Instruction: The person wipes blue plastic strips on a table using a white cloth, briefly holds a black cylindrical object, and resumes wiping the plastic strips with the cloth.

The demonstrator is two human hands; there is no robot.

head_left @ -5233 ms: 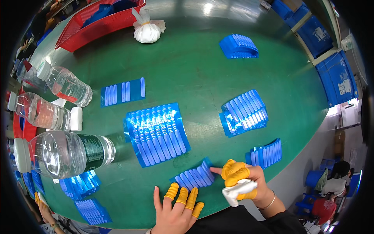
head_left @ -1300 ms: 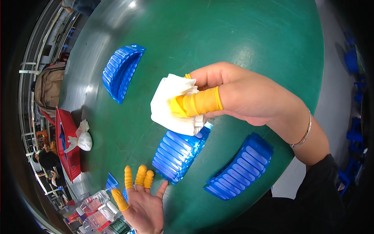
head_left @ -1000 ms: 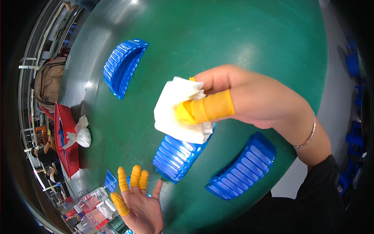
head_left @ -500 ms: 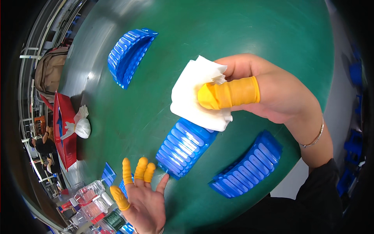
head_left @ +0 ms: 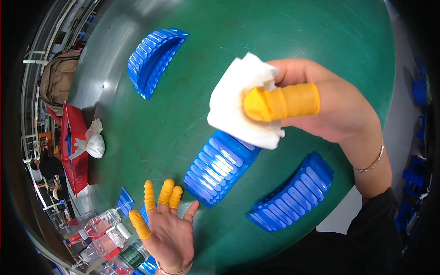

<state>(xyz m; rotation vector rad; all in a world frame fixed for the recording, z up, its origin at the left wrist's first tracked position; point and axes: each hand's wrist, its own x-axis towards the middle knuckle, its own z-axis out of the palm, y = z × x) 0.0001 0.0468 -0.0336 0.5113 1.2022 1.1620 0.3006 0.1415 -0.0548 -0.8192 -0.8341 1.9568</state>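
Nearest to us, our left hand [head_left: 169, 231] lies flat on the green desk [head_left: 284, 41], palm up, fingers spread wide, its grip fully open and holding nothing. Yellow rubber finger covers [head_left: 158, 195] sit on four of its fingers. Just beside that hand, toward the left rim, we see clear plastic bottles [head_left: 103, 224] and a few small blue pieces.

To the right, our right hand [head_left: 321, 105] is raised above the desk, its grip closed on a crumpled white cloth [head_left: 236, 105]; the thumb, in a yellow cover, presses the cloth against the other fingers. A thin bracelet [head_left: 373, 160] circles that wrist.

Directly under the cloth lies a blue ribbed tray [head_left: 217, 167], its upper corner hidden by the cloth; we cannot tell whether they touch. A second blue ribbed tray [head_left: 293, 195] lies near it at the desk's edge, apart from it.

Farther off, a third blue tray [head_left: 153, 59] stands on edge. At the far left rim sit a knotted white bag [head_left: 94, 144] and a red bin [head_left: 73, 151].
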